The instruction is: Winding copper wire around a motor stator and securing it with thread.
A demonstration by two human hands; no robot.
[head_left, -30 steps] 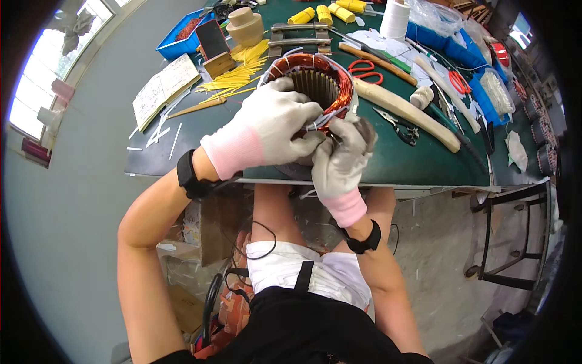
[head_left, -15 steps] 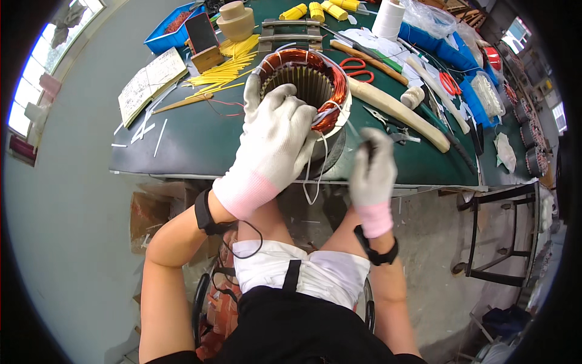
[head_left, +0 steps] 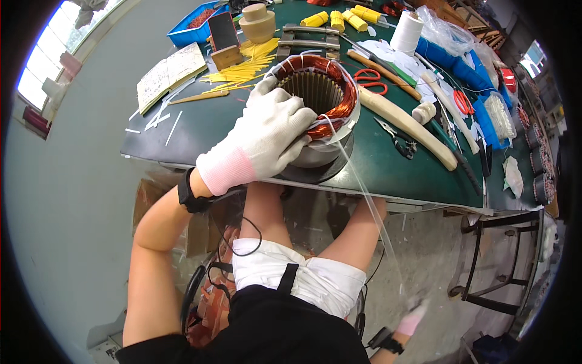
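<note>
A motor stator [head_left: 349, 102] with copper windings stands upright near the bench's front edge. My left hand [head_left: 260, 130], in a white knit glove with a pink cuff, grips its near-left rim, fingers curled over the winding into the bore. From the near side of the winding a thin white cord [head_left: 365, 187] stretches down to the right, past the bench edge. My right hand [head_left: 416, 312], gloved too, is low at the right beside my leg, at the end of this taut cord. Motion blurs its fingers, but the cord runs into them.
Right of the stator lie pliers [head_left: 397, 138], red-handled scissors [head_left: 371, 82] and a long wooden mallet-like bar [head_left: 409, 127]. Yellow strips [head_left: 245, 71], a notebook [head_left: 170, 76] and a blue bin [head_left: 188, 27] are at the left. A cord spool [head_left: 407, 33] stands behind.
My right hand has swung from beside the stator down and right, drawing the cord from a slack loop into a straight line. My left hand stays on the stator.
</note>
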